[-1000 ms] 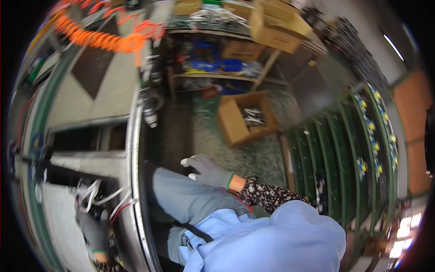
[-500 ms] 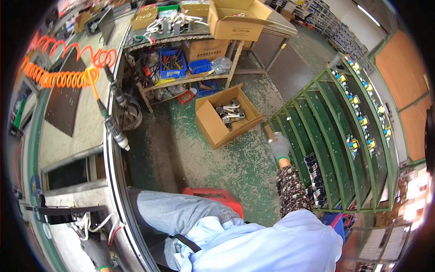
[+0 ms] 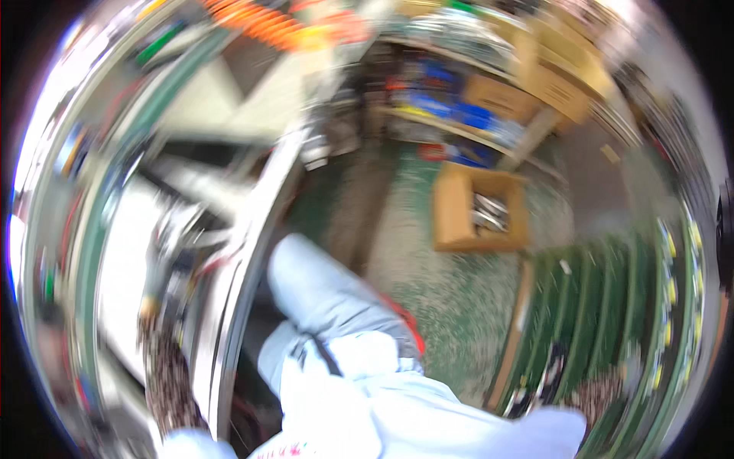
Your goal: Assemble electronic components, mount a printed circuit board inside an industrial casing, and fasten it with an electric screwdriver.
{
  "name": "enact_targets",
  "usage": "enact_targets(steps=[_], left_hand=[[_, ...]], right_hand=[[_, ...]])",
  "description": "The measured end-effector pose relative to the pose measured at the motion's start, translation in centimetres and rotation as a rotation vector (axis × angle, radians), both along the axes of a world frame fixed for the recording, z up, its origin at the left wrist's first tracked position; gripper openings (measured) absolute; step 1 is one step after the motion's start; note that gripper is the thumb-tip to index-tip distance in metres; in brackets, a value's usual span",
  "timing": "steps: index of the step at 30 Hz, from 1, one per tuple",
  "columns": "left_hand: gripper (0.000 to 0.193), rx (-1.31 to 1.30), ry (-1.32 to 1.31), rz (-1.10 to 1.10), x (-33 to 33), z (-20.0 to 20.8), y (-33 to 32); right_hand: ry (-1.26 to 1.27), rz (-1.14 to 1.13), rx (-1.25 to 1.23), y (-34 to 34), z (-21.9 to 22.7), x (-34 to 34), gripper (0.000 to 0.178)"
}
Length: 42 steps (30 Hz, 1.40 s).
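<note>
The whole picture is smeared by motion. My left hand [image 3: 157, 264], in a grey glove with a patterned sleeve behind it, rests on the white workbench [image 3: 122, 306] at the left, among blurred wires and small parts. Whether it grips anything is too blurred to tell. My right hand [image 3: 631, 361] shows only as a grey smear at the end of a patterned sleeve [image 3: 600, 398], down by the green shelf rack [image 3: 612, 298] at the lower right. My knee in light blue trousers [image 3: 321, 291] fills the middle.
An open cardboard box [image 3: 451, 222] with metal parts stands on the green speckled floor. Behind it a shelf [image 3: 459, 122] carries blue bins and cardboard boxes. An orange coiled hose [image 3: 264, 21] hangs at the top. A red stool edge [image 3: 409, 325] shows under my leg.
The view has swung and blurred. My right hand has dropped from higher on the green rack to its lower part. My left hand stays on the workbench.
</note>
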State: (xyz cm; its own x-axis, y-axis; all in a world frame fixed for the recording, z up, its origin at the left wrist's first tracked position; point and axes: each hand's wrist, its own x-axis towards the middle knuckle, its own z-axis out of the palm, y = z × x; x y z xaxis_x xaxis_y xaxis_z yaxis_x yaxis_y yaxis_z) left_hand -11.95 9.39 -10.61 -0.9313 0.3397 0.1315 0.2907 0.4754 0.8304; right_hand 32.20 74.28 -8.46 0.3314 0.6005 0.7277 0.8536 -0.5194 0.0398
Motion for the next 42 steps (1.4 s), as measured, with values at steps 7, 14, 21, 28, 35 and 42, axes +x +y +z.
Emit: enact_targets(steps=[7,14,21,28,35,42], left_hand=[[0.072,-0.599,0.124,0.174,-0.1,4.6,-2.6],[0.082,-0.521,-0.213,0.112,3.0,5.4,-5.5],[0.074,-0.947,-0.21,0.111,3.4,4.4,-5.4],[0.054,-0.957,-0.315,0.206,2.3,3.3,-5.3],[0.054,-1.064,-0.268,0.261,3.5,3.8,-3.9],[0.061,-1.081,-0.345,0.28,3.7,3.6,-3.5]], right_hand=[[0.226,0.984,-0.171,4.3,-9.9,-21.6,0.067],[0.421,1.268,-0.279,5.5,-11.1,-19.0,0.065],[0.62,1.435,-0.358,4.4,-9.5,-14.3,0.064],[0.793,1.612,-0.471,0.6,-7.2,-12.7,0.063],[0.984,1.759,-0.615,-7.5,-3.2,-14.5,0.063],[1.164,1.89,-0.777,-12.9,-0.7,-17.5,0.063]])
